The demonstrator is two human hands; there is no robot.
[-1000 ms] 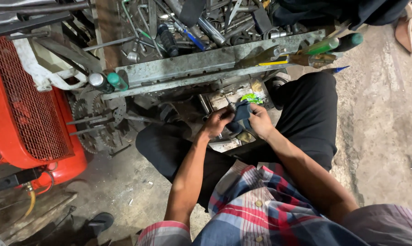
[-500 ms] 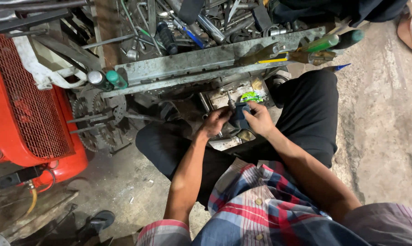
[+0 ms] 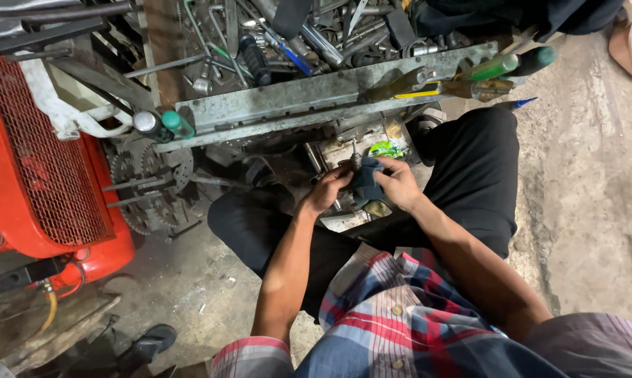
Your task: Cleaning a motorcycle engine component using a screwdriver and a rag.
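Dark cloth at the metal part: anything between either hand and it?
Nothing visible. The right hand is wrapped onto the dark cloth, and the left hand closes in from the other side, against the small metal part poking up from it. The metal tray of tools sits beyond, clear of both hands.

- Left hand [image 3: 328, 190] and right hand [image 3: 398, 183] close together — both gripping a dark cloth [image 3: 366, 183] around a small metal part [image 3: 354, 155].
- Grey metal tray [image 3: 309, 105] of tools just beyond.
- Red machine [image 3: 43, 168] at left.
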